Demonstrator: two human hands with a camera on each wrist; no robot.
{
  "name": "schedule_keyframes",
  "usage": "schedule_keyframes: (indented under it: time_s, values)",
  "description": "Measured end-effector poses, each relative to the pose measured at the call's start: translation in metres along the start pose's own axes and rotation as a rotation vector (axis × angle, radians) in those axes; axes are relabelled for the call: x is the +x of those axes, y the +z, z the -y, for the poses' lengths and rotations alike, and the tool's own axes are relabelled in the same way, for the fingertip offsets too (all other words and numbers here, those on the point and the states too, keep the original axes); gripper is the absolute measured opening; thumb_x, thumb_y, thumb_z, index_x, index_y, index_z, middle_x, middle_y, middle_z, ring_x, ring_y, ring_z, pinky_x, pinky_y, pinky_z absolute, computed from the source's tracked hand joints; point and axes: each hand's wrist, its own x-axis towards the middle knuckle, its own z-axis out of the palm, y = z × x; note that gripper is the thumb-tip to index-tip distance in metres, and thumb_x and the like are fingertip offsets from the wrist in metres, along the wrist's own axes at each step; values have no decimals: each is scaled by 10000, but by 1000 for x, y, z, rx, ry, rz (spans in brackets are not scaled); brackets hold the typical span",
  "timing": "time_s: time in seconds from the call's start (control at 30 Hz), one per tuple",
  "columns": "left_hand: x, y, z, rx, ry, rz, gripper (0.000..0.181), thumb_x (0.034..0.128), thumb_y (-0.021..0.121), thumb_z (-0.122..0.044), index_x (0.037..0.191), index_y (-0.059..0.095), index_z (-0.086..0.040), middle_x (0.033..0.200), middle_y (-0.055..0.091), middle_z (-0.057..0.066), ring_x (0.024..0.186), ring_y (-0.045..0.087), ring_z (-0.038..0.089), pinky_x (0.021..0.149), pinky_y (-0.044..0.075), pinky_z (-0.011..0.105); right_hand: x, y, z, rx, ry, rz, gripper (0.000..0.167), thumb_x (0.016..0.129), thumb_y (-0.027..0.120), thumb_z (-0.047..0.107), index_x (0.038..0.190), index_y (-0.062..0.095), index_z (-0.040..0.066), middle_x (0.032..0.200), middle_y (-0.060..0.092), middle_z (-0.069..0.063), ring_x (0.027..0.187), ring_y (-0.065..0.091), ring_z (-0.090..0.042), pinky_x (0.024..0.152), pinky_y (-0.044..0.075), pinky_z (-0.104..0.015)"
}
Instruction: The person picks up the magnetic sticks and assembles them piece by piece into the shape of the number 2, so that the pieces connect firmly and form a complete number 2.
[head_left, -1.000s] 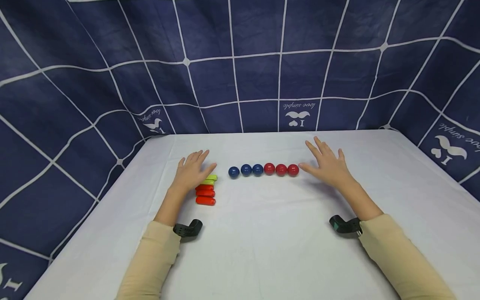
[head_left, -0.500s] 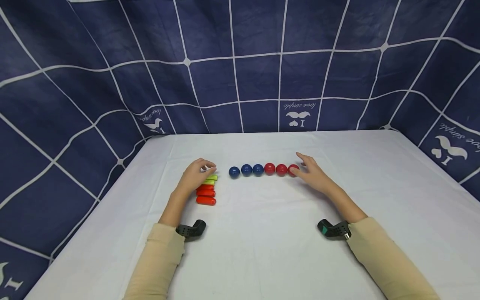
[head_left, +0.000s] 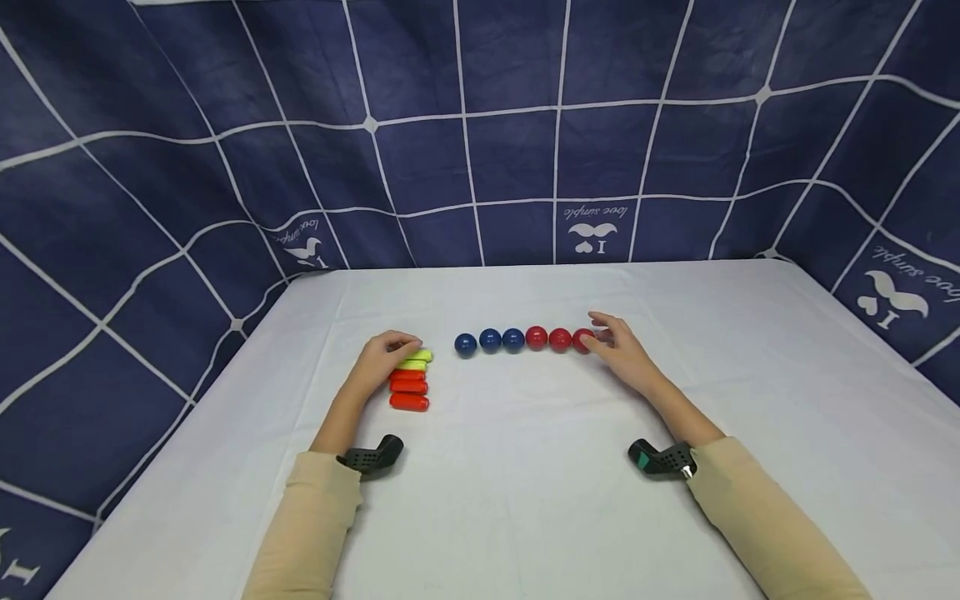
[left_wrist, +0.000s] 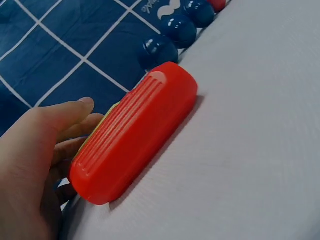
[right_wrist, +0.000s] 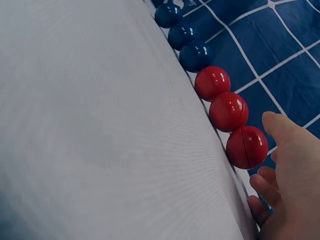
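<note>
In the head view my left hand [head_left: 381,360] hovers low at the left end of two yellow-green plastic pieces [head_left: 417,356]. Its bent fingers partly cover them. The left wrist view shows the left thumb [left_wrist: 75,112] apart from the nearest ribbed red piece [left_wrist: 137,135]; whether any finger touches the yellow-green ones is hidden. My right hand [head_left: 626,354] is beside the end red ball [head_left: 583,340], thumb and fingers spread around its right side. A narrow gap shows between that ball [right_wrist: 247,147] and the right hand [right_wrist: 295,175] in the right wrist view.
Three blue balls [head_left: 490,340] and two more red balls [head_left: 548,338] continue the row. Red pieces [head_left: 408,388] lie stacked toward me below the yellow-green ones. Everything rests on a white-covered table [head_left: 525,467]. A blue checked cloth [head_left: 510,158] hangs behind and at the sides.
Both hands have come down from spread above the table. The right moved left and toward me to the end red ball; the left bent its fingers and lowered to the yellow-green pieces.
</note>
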Motion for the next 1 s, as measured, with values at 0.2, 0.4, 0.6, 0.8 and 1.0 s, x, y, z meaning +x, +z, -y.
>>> schedule_keyframes:
  time_s: [0.2,0.4,0.6,0.8,1.0]
  values:
    - [2,-5,3,-4,18,89,374,892,539,-323,1109,628,-31,1169,524,136,1098,459,275,987,342,431,1,2,-3,-25,-13,6,597,900,538,335,1380,325,51,1344,355,-204,1219,396,-356,1020,316,-505]
    - [4,-6,4,62,35,115,343,879,553,-284,1103,637,-38,1187,501,143,1128,432,292,1013,312,468,0,2,-4,-57,-23,24,608,882,566,345,1363,354,40,1348,353,-207,1222,400,-367,1017,320,-516]
    - [4,-4,2,43,19,104,331,876,553,-271,1092,633,-33,1175,507,140,1121,438,284,1016,310,458,0,2,-5,-94,-32,32,575,875,583,315,1333,395,24,1325,363,-214,1201,396,-360,1021,299,-520]
    - [3,-2,1,-25,-36,86,389,890,536,-308,1151,583,-23,1218,495,144,1127,440,273,1022,314,427,0,2,-4,-114,-42,45,529,882,576,281,1309,418,12,1308,396,-217,1216,391,-363,1032,284,-521]
    - [1,-1,-3,-74,-54,59,428,886,550,-334,1172,566,-15,1252,498,162,1149,434,277,1029,309,416,-2,3,-4,-122,-35,45,504,889,565,283,1279,435,-8,1299,423,-211,1234,391,-354,1045,280,-503]
